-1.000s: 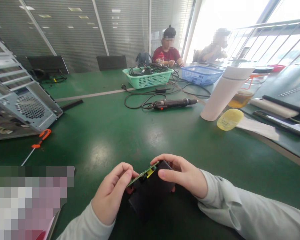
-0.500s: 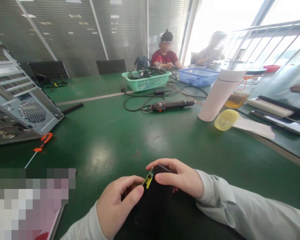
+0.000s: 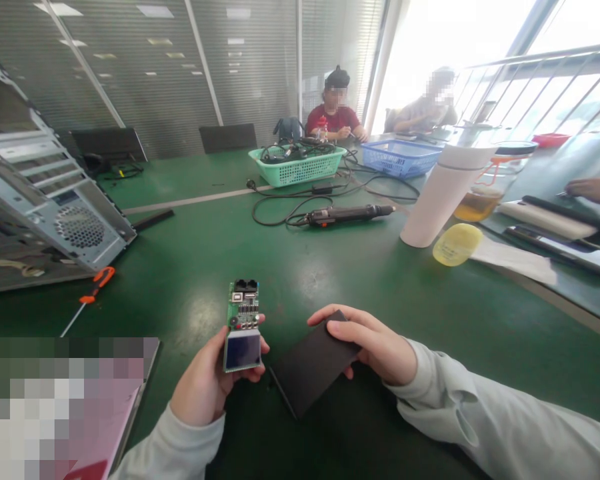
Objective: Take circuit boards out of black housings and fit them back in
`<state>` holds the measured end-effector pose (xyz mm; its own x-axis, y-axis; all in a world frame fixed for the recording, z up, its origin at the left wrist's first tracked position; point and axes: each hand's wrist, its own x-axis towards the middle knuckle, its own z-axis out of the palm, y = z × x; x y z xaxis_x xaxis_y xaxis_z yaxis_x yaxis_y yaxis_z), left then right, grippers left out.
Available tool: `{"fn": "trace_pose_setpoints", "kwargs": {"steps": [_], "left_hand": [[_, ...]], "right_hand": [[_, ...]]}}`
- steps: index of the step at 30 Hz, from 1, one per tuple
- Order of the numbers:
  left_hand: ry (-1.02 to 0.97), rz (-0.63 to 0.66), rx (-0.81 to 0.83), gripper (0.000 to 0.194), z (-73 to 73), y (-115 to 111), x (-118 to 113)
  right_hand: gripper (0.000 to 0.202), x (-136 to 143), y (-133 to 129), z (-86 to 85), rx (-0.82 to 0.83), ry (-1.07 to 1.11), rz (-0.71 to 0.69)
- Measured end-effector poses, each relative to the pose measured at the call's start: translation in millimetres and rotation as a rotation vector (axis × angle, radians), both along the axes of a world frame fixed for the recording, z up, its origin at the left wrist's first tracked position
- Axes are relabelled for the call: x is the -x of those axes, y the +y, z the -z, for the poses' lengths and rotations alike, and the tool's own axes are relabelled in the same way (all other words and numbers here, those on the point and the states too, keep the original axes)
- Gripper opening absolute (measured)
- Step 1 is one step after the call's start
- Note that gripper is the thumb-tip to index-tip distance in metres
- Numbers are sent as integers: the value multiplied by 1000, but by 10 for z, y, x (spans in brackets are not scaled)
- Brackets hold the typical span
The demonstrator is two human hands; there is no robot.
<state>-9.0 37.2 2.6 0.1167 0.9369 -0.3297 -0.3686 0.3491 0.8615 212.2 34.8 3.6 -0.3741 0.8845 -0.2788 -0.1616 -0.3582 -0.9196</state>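
Observation:
My left hand is closed round a green circuit board, which faces up. The board has a small dark screen at its near end and black sockets at its far end. To the right, my right hand grips a flat black case by its upper right end, thumb on top. The case is tilted, and a gap lies between it and the board. Both are held above the near part of the green table.
A metal computer chassis and an orange-handled screwdriver are at left. Ahead lie a corded electric screwdriver and a green basket of cables. A pale tumbler and yellow object stand right. People sit beyond.
The circuit board has come away from the black case and moved left in my left hand, its screen side now showing. My right hand still holds the case, now turned flatter.

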Motion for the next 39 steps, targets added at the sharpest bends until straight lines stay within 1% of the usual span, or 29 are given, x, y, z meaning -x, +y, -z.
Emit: {"fn": "trace_pose_setpoints", "kwargs": {"steps": [2,4,7,8,10,12,14,16,20,23,25,26,28,30,32,33,34,35,36,37,39], "left_hand": [[-61,-4,11,29,-30,25,25],[-86,8,14,30,-26,45,60],[-90,25,15,34,8,58,104],[-87,27,15,35,17,57,110],[-79,29,13,36,23,50,110],[-74,27,10,36,16,42,95],[-73,17,3,33,1,34,70],[-73,-8,-13,29,-16,26,41],[-76,-53,-36,25,-49,8,-9],[-71,-49,-28,25,-65,3,-23],[-78,-43,-24,25,-67,5,-20],[-86,-40,-23,25,-65,6,-15],[-100,-32,-25,26,-57,8,-2],[-103,-17,-28,27,-46,11,17],[-100,1,-26,28,-35,15,38],[-100,12,-23,29,-30,19,50],[-100,23,-19,30,-27,23,62],[-103,34,-16,30,-24,28,73],[-106,43,-15,31,-22,33,83],[-111,51,-13,31,-20,38,91],[-127,63,-11,32,-17,46,101]], "right_hand": [[56,-19,17,11,71,105,26],[52,-45,34,17,165,211,28],[37,-80,55,15,343,351,-41],[36,-85,61,16,400,385,-77],[45,-85,67,19,482,435,-148],[61,-74,62,20,534,465,-221],[73,-63,48,11,574,484,-298],[79,-59,29,-6,599,502,-356],[77,-67,6,-13,587,510,-380],[73,-72,11,8,519,436,-384],[67,-84,12,4,408,323,-361],[65,-97,7,-9,333,243,-321],[63,-151,-20,-48,133,38,-194],[58,-260,-75,-83,-154,-268,-11],[48,-447,-151,-92,-452,-702,191],[46,-576,-194,-85,-553,-930,288],[47,-730,-238,-70,-601,-1141,383],[50,-908,-285,-50,-591,-1309,452],[54,-1108,-334,-24,-541,-1419,502],[57,-1325,-385,6,-467,-1495,554],[59,-1785,-499,88,-336,-1560,565]]}}
